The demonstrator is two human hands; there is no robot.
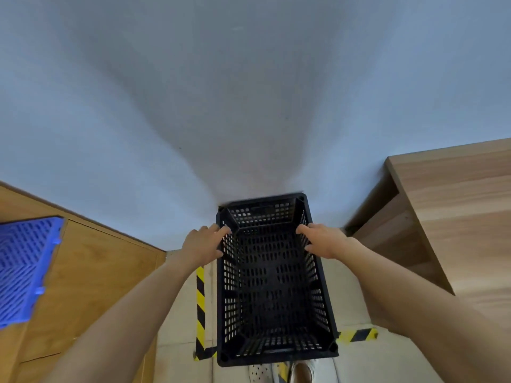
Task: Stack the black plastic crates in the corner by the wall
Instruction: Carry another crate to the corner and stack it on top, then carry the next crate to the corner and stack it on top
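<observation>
A black perforated plastic crate [272,283] stands open side up in front of me, its far end against the pale wall [249,106]. My left hand [203,244] grips the crate's left rim near the far end. My right hand [325,240] grips the right rim opposite it, fingers curled over the edge. The crate is empty inside. Whether another crate sits beneath it is hidden from this angle.
Yellow-and-black hazard tape [200,305] marks a rectangle on the floor around the crate. A wooden cabinet [83,272] with a blue plastic grid panel [22,266] on top stands at the left. A wooden desk [456,211] stands at the right. My shoes [279,373] are just behind the crate.
</observation>
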